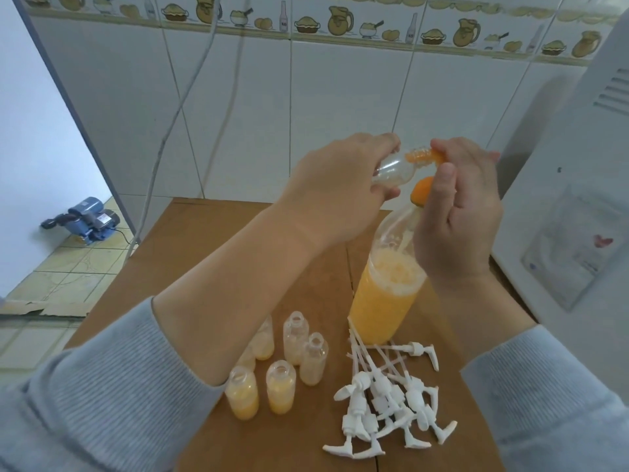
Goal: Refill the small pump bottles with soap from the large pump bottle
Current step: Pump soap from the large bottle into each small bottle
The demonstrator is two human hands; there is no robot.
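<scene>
The left hand [335,185] grips a small bottle [160,168] tilted sideways above the table [211,253], its mouth against the orange pump spout [439,156] pinched by the right hand [459,212] over the large soap bottle [384,287]. 6 small bottles [296,337] stand beside loose pumps [384,403].

Both forearms are raised from the lower corners of the frame toward its centre, with grey sleeves pushed back from the wrists. The left hand [337,178] is held back-up just left of centre, its fingers and thumb curled round a small clear bottle [160,170] tipped on its side. The right hand [459,212] is held upright just beside it, palm turned leftward, fingertips pinched at the bottle's mouth.
</scene>
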